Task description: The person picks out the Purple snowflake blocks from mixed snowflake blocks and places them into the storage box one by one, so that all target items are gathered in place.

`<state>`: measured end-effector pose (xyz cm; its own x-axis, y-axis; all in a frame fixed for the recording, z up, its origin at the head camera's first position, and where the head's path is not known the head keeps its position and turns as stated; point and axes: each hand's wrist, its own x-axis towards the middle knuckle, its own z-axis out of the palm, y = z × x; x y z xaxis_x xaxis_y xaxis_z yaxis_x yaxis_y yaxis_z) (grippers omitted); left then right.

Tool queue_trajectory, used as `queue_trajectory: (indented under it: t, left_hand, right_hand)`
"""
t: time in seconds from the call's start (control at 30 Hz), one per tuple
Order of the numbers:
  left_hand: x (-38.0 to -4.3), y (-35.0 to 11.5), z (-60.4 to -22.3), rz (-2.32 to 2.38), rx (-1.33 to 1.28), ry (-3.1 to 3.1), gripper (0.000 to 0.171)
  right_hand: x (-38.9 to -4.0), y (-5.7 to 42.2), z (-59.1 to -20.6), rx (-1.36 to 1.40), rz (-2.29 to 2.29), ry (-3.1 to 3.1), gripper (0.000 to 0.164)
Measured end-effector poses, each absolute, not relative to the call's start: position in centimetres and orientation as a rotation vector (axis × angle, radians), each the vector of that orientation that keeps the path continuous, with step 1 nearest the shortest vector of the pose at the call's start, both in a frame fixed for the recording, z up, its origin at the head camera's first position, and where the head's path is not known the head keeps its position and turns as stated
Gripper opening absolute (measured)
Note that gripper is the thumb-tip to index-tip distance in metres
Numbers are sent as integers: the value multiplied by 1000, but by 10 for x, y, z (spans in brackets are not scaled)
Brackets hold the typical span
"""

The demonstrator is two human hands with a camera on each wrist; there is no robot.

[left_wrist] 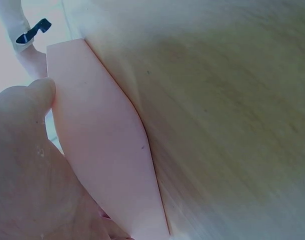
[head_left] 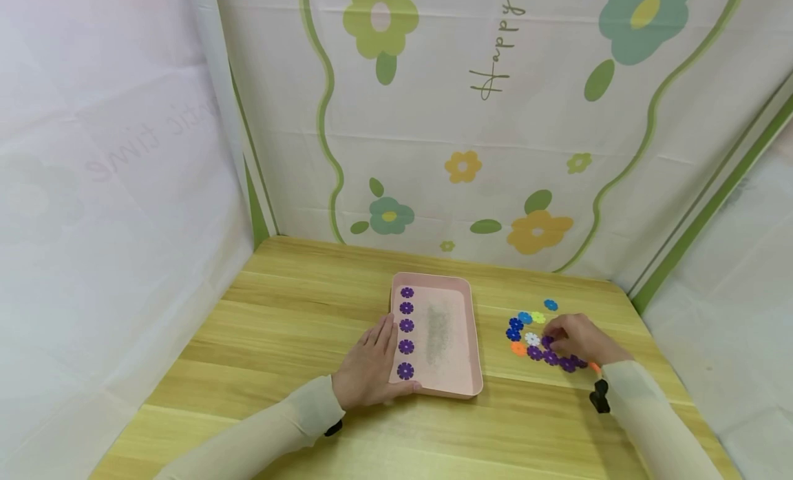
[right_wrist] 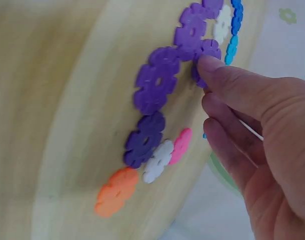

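Purple, thin and plastic-looking, a notched flower disc [right_wrist: 211, 48] sits at the right of the scene, pinched between the thumb and fingertips of the right hand [head_left: 579, 337]. Around it lie like-shaped pieces: a curved run of purple discs [head_left: 551, 357] on the near side, a white disc [head_left: 532, 339] and an orange disc [head_left: 518, 348] to the left, dark blue discs [head_left: 516, 324] beyond the orange. A strip of wood-grained table [head_left: 492, 308] separates them from a shallow pink tray [head_left: 461, 328] with smooth walls, rounded corners and a grey speckled patch on its floor. Five purple pieces [head_left: 406, 325] stand spaced apart in a column along its left wall, the floor widening to their right. The left hand [head_left: 369, 366] rests on the tray's near-left corner, fingers straight and close together, thumb spread along the near rim. A creased, printed cloth [head_left: 427, 122] rises behind the table's far edge.
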<state>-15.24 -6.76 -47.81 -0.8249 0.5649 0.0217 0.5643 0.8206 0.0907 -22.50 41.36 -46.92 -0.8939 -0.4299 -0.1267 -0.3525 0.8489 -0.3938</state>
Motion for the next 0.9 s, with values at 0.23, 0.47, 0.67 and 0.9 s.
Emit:
queue_trajectory:
  t: [0.23, 0.47, 0.67, 0.9]
  left_hand:
    - [-152, -67, -478, 143, 920, 2986, 117]
    - [-152, -68, -478, 152, 939, 3007, 116]
    - [-152, -69, -481, 139, 946, 3023, 116]
    - [-152, -67, -477, 87, 933, 3009, 117]
  right_hand:
    - [-239, 417, -460, -577, -586, 2720, 14]
    - [-251, 402, -435, -559, -559, 2682, 19]
    - [-264, 366, -416, -547, -578, 2653, 17]
    - [-284, 316, -404, -626, -548, 2635, 18]
